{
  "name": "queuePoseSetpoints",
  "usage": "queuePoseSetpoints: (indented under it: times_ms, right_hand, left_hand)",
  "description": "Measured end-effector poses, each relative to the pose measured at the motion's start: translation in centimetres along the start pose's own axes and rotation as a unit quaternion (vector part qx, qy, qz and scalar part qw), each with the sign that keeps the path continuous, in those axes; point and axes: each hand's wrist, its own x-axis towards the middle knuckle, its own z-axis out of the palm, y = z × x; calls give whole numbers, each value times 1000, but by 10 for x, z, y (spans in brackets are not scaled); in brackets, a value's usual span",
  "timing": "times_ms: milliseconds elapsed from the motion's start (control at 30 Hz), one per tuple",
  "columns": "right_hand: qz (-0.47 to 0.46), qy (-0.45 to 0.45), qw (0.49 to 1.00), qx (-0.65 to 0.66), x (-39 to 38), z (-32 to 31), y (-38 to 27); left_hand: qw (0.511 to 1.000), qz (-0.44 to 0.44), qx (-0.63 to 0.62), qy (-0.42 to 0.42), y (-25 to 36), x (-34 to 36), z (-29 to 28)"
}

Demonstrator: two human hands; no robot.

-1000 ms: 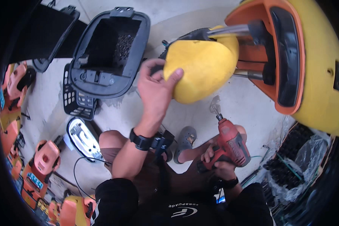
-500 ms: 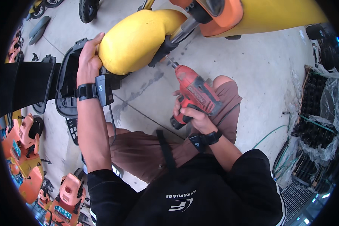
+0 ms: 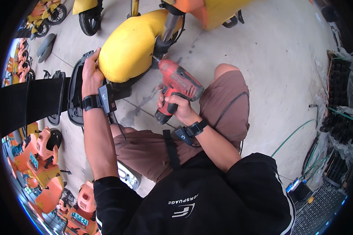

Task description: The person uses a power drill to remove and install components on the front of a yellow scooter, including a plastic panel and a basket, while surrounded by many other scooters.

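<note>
The rounded yellow fender [image 3: 127,46] sits beside a silver-and-black metal fork leg [image 3: 170,28]. The right hand [image 3: 178,107] grips a red-and-black plastic drill [image 3: 179,79], its tip near them; the left hand [image 3: 92,76] touches the fender's edge, whether gripping I cannot tell.

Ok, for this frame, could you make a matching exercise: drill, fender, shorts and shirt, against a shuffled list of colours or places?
Things:
1. drill
2. fender
3. shorts
4. shirt

Descriptions:
A. brown
B. black, with a white print
C. in the right hand
D. yellow, left hand at its edge

Pairs: 1-C, 2-D, 3-A, 4-B
</note>
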Motion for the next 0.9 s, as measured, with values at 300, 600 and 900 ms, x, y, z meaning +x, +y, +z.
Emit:
queuePoseSetpoints:
  times_ms: [300, 600, 900]
  right_hand:
    - [38, -6, 987, 153, -6, 20, -11]
    - [71, 17, 944, 321, -5, 35, -14]
    - [53, 1, 922, 383, -4, 38, -23]
  left_hand:
    - [1000, 8, -26, -11, -3, 7, -9]
    - [1000, 2, 6, -1, -4, 4, -5]
    - [1000, 24, -9, -12, -7, 18, -16]
